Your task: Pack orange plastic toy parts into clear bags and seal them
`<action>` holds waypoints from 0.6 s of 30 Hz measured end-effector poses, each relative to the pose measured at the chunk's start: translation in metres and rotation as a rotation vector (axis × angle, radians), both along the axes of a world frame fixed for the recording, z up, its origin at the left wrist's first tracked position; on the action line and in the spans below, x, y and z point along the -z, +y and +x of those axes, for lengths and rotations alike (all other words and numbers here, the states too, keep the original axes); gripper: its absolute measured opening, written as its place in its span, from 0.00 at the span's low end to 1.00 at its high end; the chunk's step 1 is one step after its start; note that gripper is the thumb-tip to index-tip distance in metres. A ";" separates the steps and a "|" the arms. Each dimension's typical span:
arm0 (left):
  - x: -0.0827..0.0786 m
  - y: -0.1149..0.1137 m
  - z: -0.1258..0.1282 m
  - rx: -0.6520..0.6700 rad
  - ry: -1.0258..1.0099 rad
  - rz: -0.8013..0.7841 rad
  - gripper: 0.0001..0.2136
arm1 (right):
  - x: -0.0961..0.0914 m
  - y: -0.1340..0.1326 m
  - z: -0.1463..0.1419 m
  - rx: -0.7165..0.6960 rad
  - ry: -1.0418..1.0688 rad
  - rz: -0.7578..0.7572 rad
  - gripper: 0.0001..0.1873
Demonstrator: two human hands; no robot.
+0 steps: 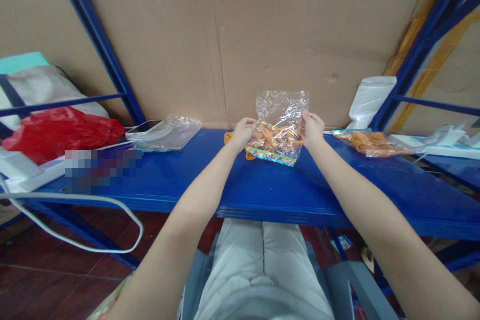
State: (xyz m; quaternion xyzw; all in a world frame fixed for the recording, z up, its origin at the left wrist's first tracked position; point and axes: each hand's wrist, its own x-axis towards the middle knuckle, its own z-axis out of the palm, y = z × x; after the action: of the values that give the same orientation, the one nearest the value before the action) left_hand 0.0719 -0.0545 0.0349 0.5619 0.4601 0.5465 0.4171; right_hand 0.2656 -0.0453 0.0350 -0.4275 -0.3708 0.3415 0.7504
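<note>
Between my hands a clear plastic bag (282,105) stands up over the blue shelf top, with a colourful printed strip along its lower edge. Several orange plastic pieces (275,136) show through the film; their exact kind is hard to make out. My left hand (243,134) pinches the bag's left side, and a few orange pieces peek out behind and below it. On the opposite side, my right hand (313,127) grips the bag's right edge between thumb and fingers.
To the right lies another bag of orange pieces (369,143), near a white power strip (431,146). Flat clear bags (180,135) and a white cable (150,131) lie left. A red plastic bag (63,132) sits farther left. Cardboard (285,30) walls the back.
</note>
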 end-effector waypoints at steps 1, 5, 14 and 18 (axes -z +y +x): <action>0.000 0.000 0.000 0.000 -0.005 0.001 0.05 | 0.000 0.001 0.000 0.021 -0.007 0.022 0.15; 0.001 0.001 0.002 -0.010 0.027 0.028 0.05 | 0.003 0.004 0.000 0.090 -0.027 0.072 0.09; 0.004 0.003 0.001 -0.067 0.119 0.140 0.07 | 0.002 0.001 -0.001 0.038 -0.030 0.077 0.04; 0.003 0.002 0.000 -0.027 0.180 0.176 0.06 | -0.004 -0.001 0.002 0.053 -0.024 0.049 0.10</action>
State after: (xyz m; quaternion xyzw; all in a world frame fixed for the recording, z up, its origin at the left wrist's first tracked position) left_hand 0.0719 -0.0524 0.0322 0.6367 0.4536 0.5378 0.3157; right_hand 0.2678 -0.0465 0.0386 -0.4227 -0.3768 0.3071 0.7649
